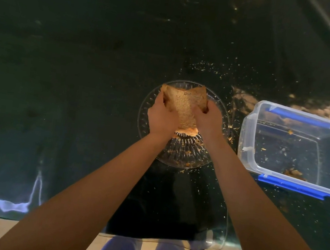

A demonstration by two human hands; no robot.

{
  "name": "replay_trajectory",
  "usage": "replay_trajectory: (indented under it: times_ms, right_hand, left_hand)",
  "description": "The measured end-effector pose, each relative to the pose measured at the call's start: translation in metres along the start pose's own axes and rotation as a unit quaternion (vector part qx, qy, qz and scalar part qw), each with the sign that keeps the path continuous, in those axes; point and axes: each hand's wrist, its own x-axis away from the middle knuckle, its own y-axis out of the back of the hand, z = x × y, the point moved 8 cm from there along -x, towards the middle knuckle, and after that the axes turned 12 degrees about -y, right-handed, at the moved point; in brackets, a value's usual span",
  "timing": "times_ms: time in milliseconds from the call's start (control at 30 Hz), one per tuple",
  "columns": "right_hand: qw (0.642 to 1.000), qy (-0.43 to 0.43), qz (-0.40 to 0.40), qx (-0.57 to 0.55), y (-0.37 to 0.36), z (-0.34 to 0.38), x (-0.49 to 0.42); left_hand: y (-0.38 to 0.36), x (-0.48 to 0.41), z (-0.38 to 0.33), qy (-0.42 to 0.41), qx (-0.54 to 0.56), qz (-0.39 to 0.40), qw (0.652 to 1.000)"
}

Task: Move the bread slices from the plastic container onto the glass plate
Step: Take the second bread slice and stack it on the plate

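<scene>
A stack of brown bread slices (184, 106) is held over the middle of the round glass plate (184, 159). My left hand (162, 117) grips its left side and my right hand (207, 121) grips its right side. The top slice bows upward between my hands. The stack's lower edge shows just above the plate's ribbed surface; whether it touches the plate I cannot tell. The clear plastic container (246, 135) with blue clips lies to the right of the plate and holds only crumbs and a small brown scrap (293, 173).
Everything sits on a dark glossy table strewn with crumbs around the plate. A clear lid (222, 237) lies near the table's front edge below the plate. The front edge runs across the bottom of the view, with my legs beyond it.
</scene>
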Motion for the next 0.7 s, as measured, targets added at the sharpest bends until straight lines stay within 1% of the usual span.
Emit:
replay_trajectory:
  times_ms: [167, 267, 433, 500, 600, 700]
  right_hand:
    - [1.000, -0.012, 0.011, -0.015, 0.001, -0.012, 0.011]
    - [1.000, -0.028, 0.010, -0.001, 0.001, -0.017, 0.011]
    - [0.999, -0.005, -0.012, 0.034, -0.004, -0.016, 0.007]
    - [0.999, -0.010, -0.016, 0.041, -0.006, -0.017, 0.005]
    - [0.998, -0.034, -0.015, 0.047, -0.008, -0.022, 0.001]
    - [0.998, -0.037, -0.001, 0.060, -0.009, -0.018, -0.008]
  left_hand:
    - [0.004, 0.010, 0.002, -0.003, -0.008, 0.002, 1.000]
    - [0.001, 0.013, 0.007, 0.010, -0.019, 0.013, 1.000]
    - [-0.002, 0.010, 0.015, 0.020, -0.039, 0.020, 0.999]
    - [-0.003, 0.006, 0.016, 0.023, -0.051, 0.022, 0.998]
    - [-0.006, 0.000, 0.016, 0.027, -0.061, 0.036, 0.997]
    - [-0.008, -0.007, 0.012, 0.027, -0.064, 0.049, 0.996]
